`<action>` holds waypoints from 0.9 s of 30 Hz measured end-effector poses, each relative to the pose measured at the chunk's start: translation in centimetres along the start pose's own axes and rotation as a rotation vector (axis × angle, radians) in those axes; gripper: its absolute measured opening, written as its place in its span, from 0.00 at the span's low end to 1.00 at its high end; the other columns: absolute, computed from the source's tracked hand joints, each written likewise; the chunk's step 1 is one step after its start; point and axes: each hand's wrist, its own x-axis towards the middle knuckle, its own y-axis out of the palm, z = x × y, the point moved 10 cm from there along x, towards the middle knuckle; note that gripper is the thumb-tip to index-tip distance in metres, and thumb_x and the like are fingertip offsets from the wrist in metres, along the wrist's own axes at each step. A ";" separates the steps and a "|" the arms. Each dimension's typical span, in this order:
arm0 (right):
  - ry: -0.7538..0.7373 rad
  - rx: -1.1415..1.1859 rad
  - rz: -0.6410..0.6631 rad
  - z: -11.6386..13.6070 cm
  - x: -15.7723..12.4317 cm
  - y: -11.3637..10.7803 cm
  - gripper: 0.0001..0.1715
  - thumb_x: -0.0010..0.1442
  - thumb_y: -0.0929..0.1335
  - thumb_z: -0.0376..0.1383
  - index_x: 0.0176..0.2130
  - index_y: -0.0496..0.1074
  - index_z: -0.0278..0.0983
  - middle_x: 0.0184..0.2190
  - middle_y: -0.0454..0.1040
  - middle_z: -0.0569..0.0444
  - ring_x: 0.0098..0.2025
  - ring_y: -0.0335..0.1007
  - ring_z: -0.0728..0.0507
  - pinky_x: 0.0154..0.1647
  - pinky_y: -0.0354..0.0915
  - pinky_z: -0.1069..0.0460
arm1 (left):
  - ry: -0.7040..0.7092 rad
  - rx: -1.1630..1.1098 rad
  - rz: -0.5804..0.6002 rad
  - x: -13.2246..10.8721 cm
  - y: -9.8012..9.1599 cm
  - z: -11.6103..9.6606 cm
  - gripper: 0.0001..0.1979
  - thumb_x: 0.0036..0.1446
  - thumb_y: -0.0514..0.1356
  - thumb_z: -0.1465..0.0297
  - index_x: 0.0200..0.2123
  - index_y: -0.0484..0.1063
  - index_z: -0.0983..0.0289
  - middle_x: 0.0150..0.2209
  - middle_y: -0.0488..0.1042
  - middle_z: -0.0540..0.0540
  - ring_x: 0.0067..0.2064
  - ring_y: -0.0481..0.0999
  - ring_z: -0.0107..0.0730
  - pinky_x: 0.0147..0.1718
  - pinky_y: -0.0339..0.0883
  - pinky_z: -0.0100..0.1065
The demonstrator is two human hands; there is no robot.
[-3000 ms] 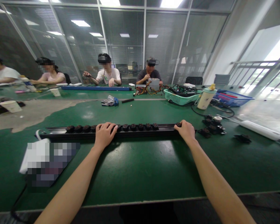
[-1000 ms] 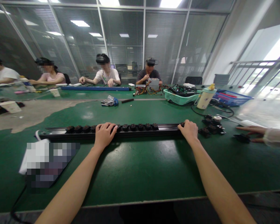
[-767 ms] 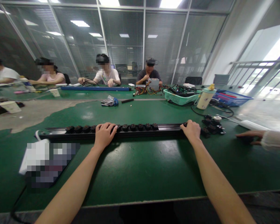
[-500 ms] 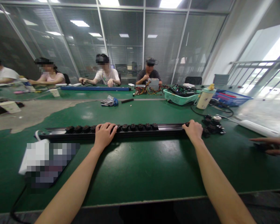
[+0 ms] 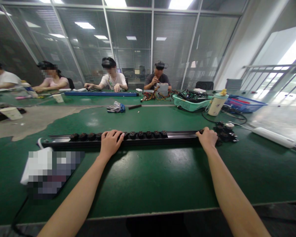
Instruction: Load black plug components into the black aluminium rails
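A long black rail point(image 5: 148, 142) lies crosswise on the green table, with a row of round black knob-like parts point(image 5: 148, 134) seated along its channel. My left hand point(image 5: 111, 142) is wrapped over the rail left of its middle, fingers across the row and thumb on the right. At the rail's right end, my right hand point(image 5: 207, 140) is closed in a pinch; what lies between its fingertips is hidden. Just right of that hand sits a pile of loose black parts point(image 5: 225, 131).
A white box point(image 5: 38, 164) and a blurred flat object point(image 5: 61, 174) lie left. Behind are a green basket point(image 5: 191, 104), a bottle point(image 5: 217, 104), a blue basket point(image 5: 249, 105) and a grey cloth point(image 5: 115, 107). A white power strip point(image 5: 273, 136) is right. Several people sit opposite.
My right hand has shifted slightly right along the rail's end. My left hand has stayed in place. Another person's hand at the right edge has left view, along with the dark item beneath it.
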 end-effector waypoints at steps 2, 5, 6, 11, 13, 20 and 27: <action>0.018 -0.001 -0.006 -0.2 0.0 0.0 0.26 0.65 0.64 0.45 0.53 0.73 0.29 0.51 0.73 0.29 0.53 0.68 0.27 0.52 0.61 0.38 | 0.000 -0.002 0.001 0.0 0.0 0.0 0.22 0.72 0.46 0.56 0.48 0.78 0.57 0.49 0.79 0.59 0.53 0.75 0.47 0.56 0.56 0.50; 0.040 -0.001 -0.030 -0.4 -0.2 -0.3 0.25 0.65 0.63 0.43 0.53 0.72 0.28 0.51 0.71 0.27 0.54 0.66 0.27 0.52 0.60 0.38 | -0.003 -0.003 -0.001 0.0 -0.2 -0.2 0.22 0.72 0.46 0.56 0.48 0.78 0.57 0.49 0.80 0.59 0.53 0.75 0.47 0.55 0.57 0.50; 0.045 0.002 -0.040 -0.4 -0.3 -0.3 0.25 0.65 0.63 0.43 0.53 0.72 0.28 0.51 0.71 0.27 0.54 0.66 0.27 0.52 0.60 0.38 | -0.004 0.001 -0.003 0.0 -0.2 -0.2 0.22 0.72 0.46 0.56 0.48 0.78 0.57 0.49 0.80 0.59 0.52 0.75 0.47 0.55 0.57 0.50; 0.072 0.024 -0.080 -0.2 -0.8 -0.7 0.24 0.65 0.62 0.42 0.52 0.73 0.28 0.52 0.69 0.26 0.55 0.64 0.27 0.53 0.59 0.37 | -0.006 0.006 -0.007 0.0 -0.4 -0.3 0.21 0.72 0.47 0.56 0.48 0.78 0.57 0.49 0.80 0.58 0.52 0.75 0.46 0.55 0.57 0.50; 0.076 0.036 -0.088 -0.2 -0.8 -0.7 0.24 0.65 0.62 0.42 0.52 0.73 0.28 0.52 0.69 0.26 0.55 0.63 0.27 0.53 0.58 0.37 | -0.005 -0.002 -0.004 0.0 -0.3 -0.2 0.22 0.72 0.46 0.56 0.48 0.78 0.57 0.49 0.80 0.59 0.52 0.75 0.46 0.55 0.57 0.50; 0.141 0.076 -0.080 -1.8 -0.2 -0.1 0.27 0.65 0.63 0.42 0.55 0.71 0.26 0.54 0.67 0.24 0.57 0.63 0.24 0.54 0.58 0.37 | -0.017 -0.034 0.006 0.0 -0.2 -0.1 0.22 0.72 0.47 0.56 0.48 0.78 0.58 0.49 0.79 0.60 0.53 0.74 0.48 0.56 0.56 0.51; 0.157 0.139 -0.093 -3.1 0.3 0.1 0.26 0.66 0.63 0.43 0.55 0.73 0.30 0.53 0.68 0.27 0.57 0.63 0.25 0.55 0.58 0.36 | -0.014 -0.017 0.002 -0.1 -0.4 -0.2 0.22 0.72 0.46 0.56 0.48 0.78 0.57 0.49 0.79 0.59 0.53 0.75 0.47 0.56 0.56 0.50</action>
